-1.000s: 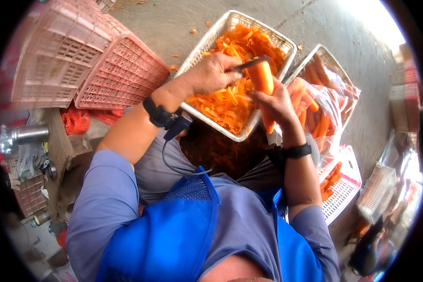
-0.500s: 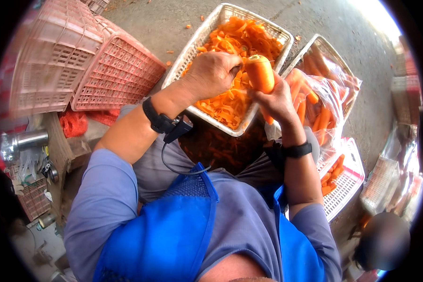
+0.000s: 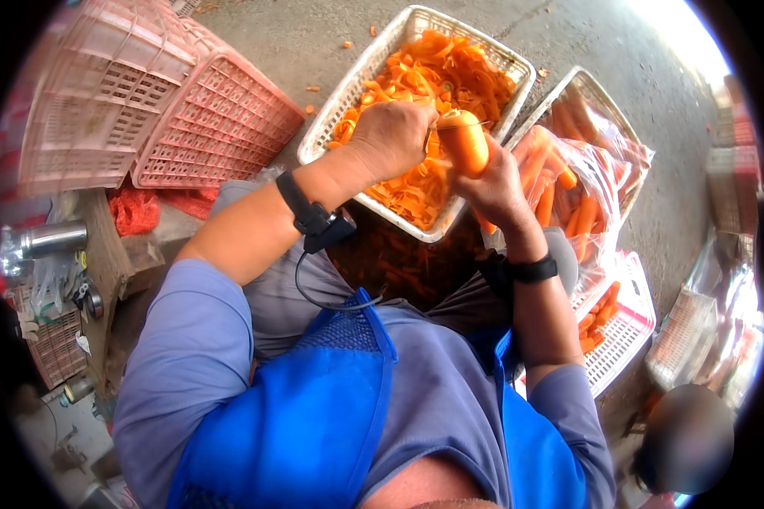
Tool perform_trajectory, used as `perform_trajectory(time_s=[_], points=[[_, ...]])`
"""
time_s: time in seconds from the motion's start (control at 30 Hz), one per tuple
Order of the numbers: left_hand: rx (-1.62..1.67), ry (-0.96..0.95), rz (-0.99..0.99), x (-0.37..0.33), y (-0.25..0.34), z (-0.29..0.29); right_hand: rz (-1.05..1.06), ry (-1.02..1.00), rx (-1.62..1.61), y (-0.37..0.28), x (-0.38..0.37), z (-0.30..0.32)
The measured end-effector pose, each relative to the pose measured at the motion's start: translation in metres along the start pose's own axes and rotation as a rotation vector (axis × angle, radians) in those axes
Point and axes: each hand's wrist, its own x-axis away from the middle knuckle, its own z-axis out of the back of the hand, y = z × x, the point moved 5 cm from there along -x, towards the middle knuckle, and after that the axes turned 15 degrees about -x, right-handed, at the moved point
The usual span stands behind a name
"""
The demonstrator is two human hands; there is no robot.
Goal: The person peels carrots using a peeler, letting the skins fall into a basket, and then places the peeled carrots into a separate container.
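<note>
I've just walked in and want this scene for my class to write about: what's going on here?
A person in a blue vest has a thick carrot in the right hand. The left hand is closed beside the carrot's upper end, with a thin tool mostly hidden by the fingers. Both are above a white crate holding orange peelings. On the right, a clear plastic bag holds more carrots.
</note>
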Motion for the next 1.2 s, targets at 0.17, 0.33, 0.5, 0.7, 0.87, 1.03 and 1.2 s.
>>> perform_trajectory(time_s=[0.17, 0.33, 0.5, 0.7, 0.87, 1.03, 1.2], points=[[-0.008, 0.037, -0.026, -0.001, 0.003, -0.005, -0.264, -0.111, -0.294, -0.010, 0.009, -0.012], [-0.036, -0.006, 0.010, -0.005, 0.002, -0.017, -0.110, -0.031, -0.125, -0.003, 0.009, -0.012], [-0.089, -0.048, 0.051, -0.006, -0.013, -0.042, -0.198, -0.062, -0.094, -0.006, 0.007, -0.017], [-0.109, -0.176, 0.096, 0.000, -0.023, -0.045, -0.063, -0.016, 0.086, 0.008, 0.005, -0.025], [-0.086, -0.441, 0.214, 0.001, -0.055, -0.072, 0.114, -0.003, 0.036, -0.009, 0.016, -0.040], [0.868, -0.474, 0.322, -0.008, -0.025, -0.091, -0.199, 0.240, -0.750, -0.019, -0.002, 0.010], [1.404, -0.592, 0.632, 0.039, -0.010, -0.079, 0.061, 0.194, -1.400, 0.005, -0.023, -0.004]])
